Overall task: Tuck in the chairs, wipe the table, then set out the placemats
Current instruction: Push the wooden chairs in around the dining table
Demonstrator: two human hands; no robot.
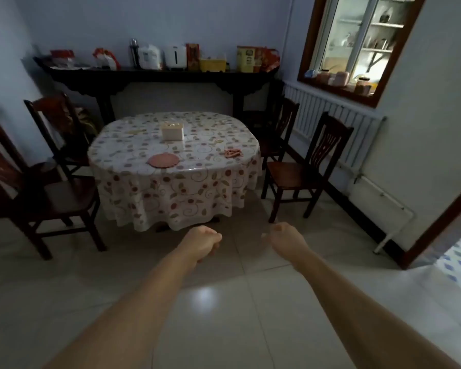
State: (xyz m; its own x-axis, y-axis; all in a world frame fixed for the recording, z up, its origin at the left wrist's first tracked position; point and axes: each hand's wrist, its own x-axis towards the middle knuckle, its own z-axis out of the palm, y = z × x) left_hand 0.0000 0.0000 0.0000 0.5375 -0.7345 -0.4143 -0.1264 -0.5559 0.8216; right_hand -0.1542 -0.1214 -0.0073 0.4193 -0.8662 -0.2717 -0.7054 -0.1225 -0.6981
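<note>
An oval table point(176, 193) under a floral cloth stands ahead. On it lie round pink placemats point(162, 160) near the front edge and a crumpled pink cloth point(233, 153) to the right. Dark wooden chairs stand pulled out: two at the left point(45, 190) point(56, 123), two at the right point(304, 169) point(280, 129). My left hand point(202, 242) and my right hand point(284, 237) reach forward over the floor, short of the table, both curled closed and holding nothing.
A white tissue box point(173, 131) sits on the table's far half. A long dark sideboard point(157, 75) loaded with boxes and appliances lines the back wall. A radiator point(330, 118) runs under the window at right. A doorway point(442, 227) opens at the right.
</note>
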